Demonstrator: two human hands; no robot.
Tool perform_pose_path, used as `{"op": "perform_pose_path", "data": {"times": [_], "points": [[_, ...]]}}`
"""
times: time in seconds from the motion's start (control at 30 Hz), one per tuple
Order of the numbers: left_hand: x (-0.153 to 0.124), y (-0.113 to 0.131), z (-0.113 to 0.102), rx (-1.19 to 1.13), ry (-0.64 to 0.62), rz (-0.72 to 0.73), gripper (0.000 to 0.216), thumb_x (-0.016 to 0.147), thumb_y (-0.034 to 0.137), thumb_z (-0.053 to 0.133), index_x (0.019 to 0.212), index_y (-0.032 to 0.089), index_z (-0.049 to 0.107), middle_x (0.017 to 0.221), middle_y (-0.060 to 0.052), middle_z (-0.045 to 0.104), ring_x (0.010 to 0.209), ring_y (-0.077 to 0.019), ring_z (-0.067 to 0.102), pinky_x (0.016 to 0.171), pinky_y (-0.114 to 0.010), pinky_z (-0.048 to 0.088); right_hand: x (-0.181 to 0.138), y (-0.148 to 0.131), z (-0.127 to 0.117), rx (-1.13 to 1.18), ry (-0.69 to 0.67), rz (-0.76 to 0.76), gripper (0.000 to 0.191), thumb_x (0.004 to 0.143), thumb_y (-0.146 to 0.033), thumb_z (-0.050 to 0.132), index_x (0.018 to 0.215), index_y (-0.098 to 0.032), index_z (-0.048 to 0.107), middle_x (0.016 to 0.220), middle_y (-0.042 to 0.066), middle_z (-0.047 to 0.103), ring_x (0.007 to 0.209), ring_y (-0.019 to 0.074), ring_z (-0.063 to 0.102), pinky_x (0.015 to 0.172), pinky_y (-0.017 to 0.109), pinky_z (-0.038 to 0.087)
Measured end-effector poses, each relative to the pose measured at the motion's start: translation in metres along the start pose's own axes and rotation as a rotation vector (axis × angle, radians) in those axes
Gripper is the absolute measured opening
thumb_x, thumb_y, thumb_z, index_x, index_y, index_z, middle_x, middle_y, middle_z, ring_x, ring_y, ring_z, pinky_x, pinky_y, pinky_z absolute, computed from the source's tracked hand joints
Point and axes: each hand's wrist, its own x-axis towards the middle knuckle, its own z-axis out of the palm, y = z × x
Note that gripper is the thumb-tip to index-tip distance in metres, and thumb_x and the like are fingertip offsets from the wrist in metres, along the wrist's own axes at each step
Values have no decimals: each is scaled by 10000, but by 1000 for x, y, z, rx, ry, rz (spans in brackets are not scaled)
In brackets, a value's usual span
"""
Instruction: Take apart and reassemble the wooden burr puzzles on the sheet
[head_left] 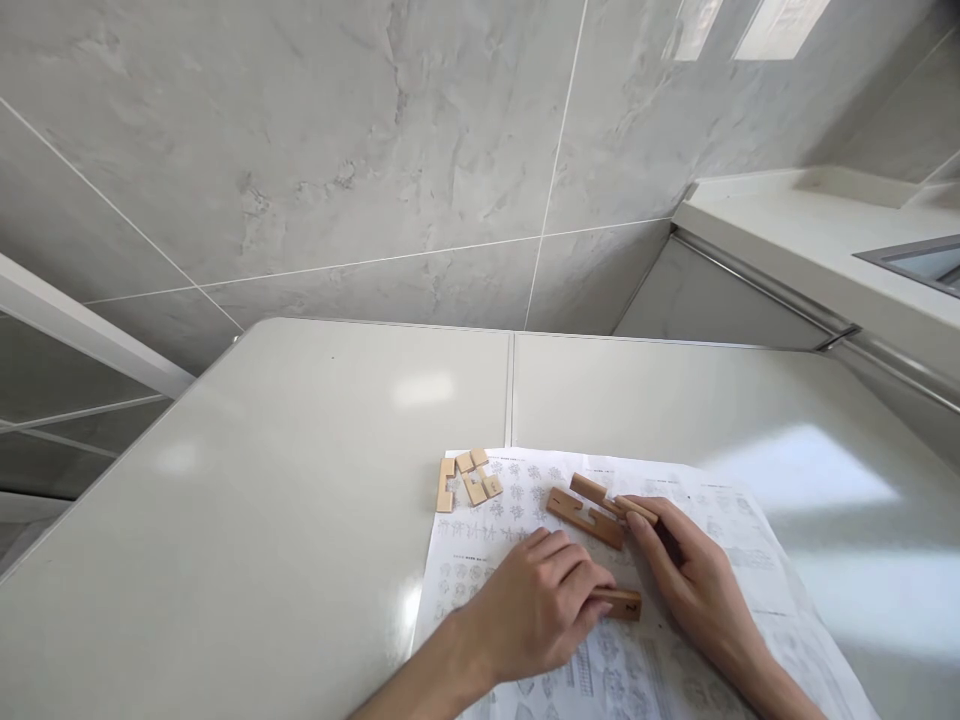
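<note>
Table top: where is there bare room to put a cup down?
The table is bare across its left half, up to the printed sheet, and in the far strip beyond the sheet. The sheet is crowded: pale blocks at its far-left corner, notched brown pieces at the right hand, a brown bar under the left hand.

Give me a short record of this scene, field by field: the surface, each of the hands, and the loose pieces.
Surface: white table with a printed sheet
Left hand: closed on a dark wooden bar
Right hand: pinching a slim wooden bar
Centre of sheet: two notched blocks, touching each other
Far left corner of sheet: pale wooden pieces, clustered
</note>
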Motion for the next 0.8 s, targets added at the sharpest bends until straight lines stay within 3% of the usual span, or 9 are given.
{"op": "perform_pose_path", "data": {"times": [0.37, 0.53, 0.8], "points": [[1, 0, -1, 95, 43, -9, 105, 1113, 225, 573, 1098, 176, 664, 991, -58, 755, 929, -229, 678, 841, -370, 605, -2, 6, 3, -81, 1, -17, 308, 1111, -503, 564, 1259, -291, 731, 1226, 77, 808, 1111, 294, 787, 893, 379, 661], [2, 0, -2, 112, 71, -21, 90, 1090, 187, 588, 1121, 161, 667, 1057, -87, 732, 1021, -246, 671, 919, -399, 620, -3, 5, 3, -84, -38, -58, 293, 1123, -477, 554, 1289, -300, 718, 1228, 82, 801, 1131, 297, 777, 914, 401, 652], [2, 1, -3, 121, 80, -75, 81, 1069, 172, 606, 1133, 160, 654, 1119, -117, 684, 1054, -271, 652, 903, -429, 628, -2, 4, 3, -70, -65, -97, 268, 1137, -441, 539, 1280, -295, 712, 1190, 103, 787, 1113, 316, 754, 923, 458, 628]]}}
